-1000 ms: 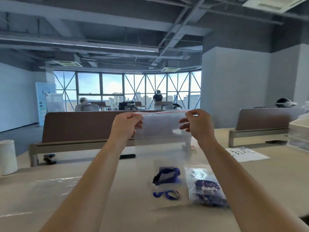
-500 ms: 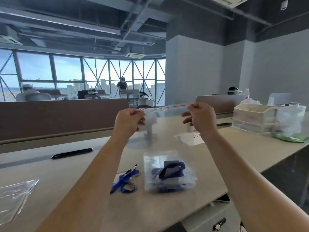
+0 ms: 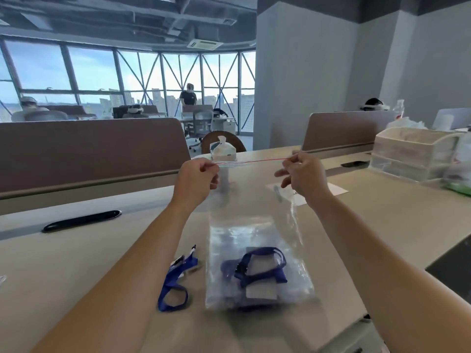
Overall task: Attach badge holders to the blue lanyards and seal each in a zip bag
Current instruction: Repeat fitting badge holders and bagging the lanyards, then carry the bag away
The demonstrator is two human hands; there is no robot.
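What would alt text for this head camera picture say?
Two bare hands, left hand and right hand, pinch the red-lined top of a clear zip bag held above a beige desk. Beneath lies a filled bag with a blue lanyard; a loose blue lanyard lies left of it.

The head camera has swung further right. Both hands, left grip (image 3: 201, 174) and right grip (image 3: 300, 174), have come lower, stretching the clear zip bag's (image 3: 254, 194) red-lined top edge. A loose blue fabric lanyard (image 3: 175, 284) now lies below the left grip, beside the filled clear plastic bag (image 3: 257, 271).
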